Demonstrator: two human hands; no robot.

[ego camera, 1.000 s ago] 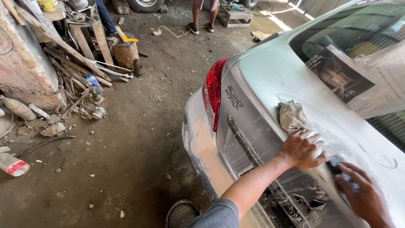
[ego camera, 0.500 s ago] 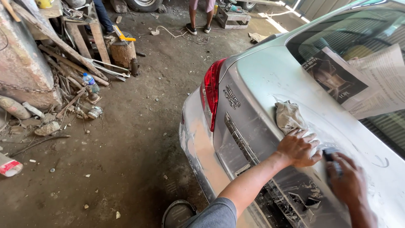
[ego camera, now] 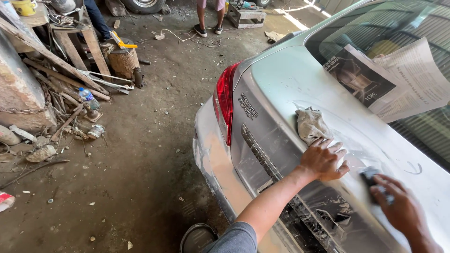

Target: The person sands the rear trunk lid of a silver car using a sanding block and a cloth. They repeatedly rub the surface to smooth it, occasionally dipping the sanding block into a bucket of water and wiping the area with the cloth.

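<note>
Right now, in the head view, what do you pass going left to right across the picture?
Plastic bottle → wood stump → red tail light → rag → left hand → right hand, on a dark block.

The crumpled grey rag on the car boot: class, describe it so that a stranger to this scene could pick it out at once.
Start at the silver car boot lid, dusty and smeared white, beside the red tail light. Near its rear edge lies the crumpled grey rag, just beyond the fingertips of the left hand pressed flat on the metal. Unlike the small dark block under the right hand, it is soft, pale and unheld.
</note>
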